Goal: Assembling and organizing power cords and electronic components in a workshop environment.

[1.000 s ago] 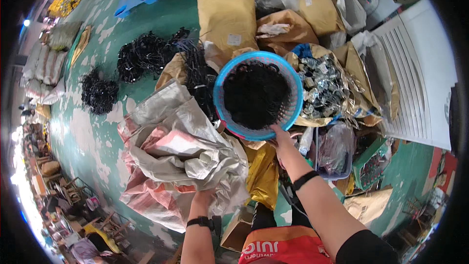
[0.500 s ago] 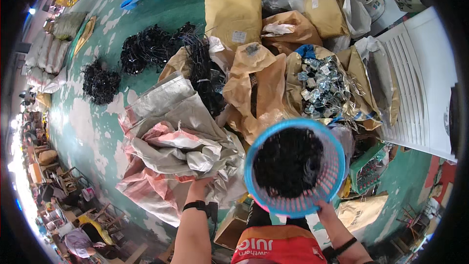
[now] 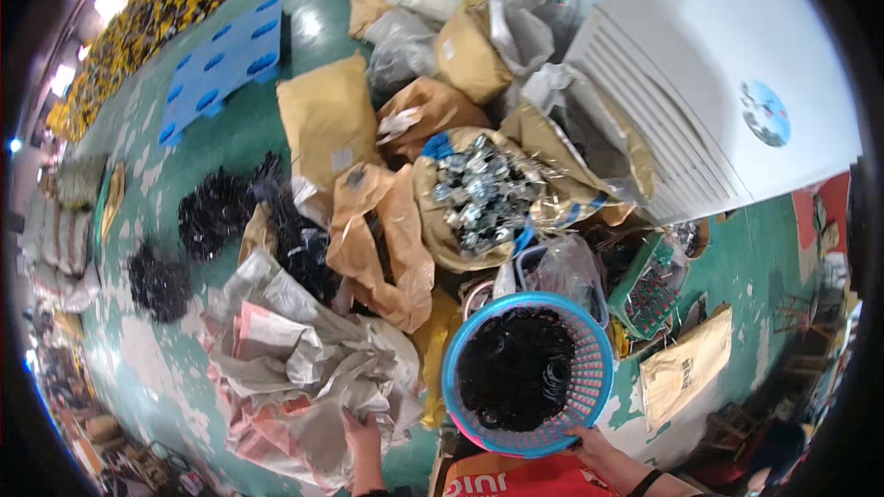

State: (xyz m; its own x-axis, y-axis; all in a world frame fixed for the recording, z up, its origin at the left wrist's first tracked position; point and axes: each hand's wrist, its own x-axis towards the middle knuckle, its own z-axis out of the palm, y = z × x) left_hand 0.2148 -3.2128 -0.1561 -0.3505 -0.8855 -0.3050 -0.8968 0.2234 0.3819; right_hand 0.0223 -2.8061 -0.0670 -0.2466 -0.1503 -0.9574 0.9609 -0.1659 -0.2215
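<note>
My right hand (image 3: 589, 446) grips the near rim of a round plastic basket (image 3: 604, 364), blue at the rim and pink lower down. Inside it lies a mass of glossy black pieces (image 3: 516, 368), too fine to tell apart. The basket is tilted so that its mouth shows. To its left spreads a crumpled grey-white woven sack (image 3: 313, 359) with reddish patches. My left hand (image 3: 362, 437) has hold of the near edge of this sack, its fingertips partly hidden in the folds.
Beyond the basket stands an open sack of shiny metal parts (image 3: 483, 193), beside open brown paper bags (image 3: 382, 253). Black bundles (image 3: 216, 212) lie on the green floor at left. A green crate (image 3: 645, 285) and a large white appliance (image 3: 700, 64) are at right.
The view has swung rightward, so the sacks and pallet appear farther left. The basket sits lower in view, still in my right hand. My left hand stays at the woven sack's near edge.
</note>
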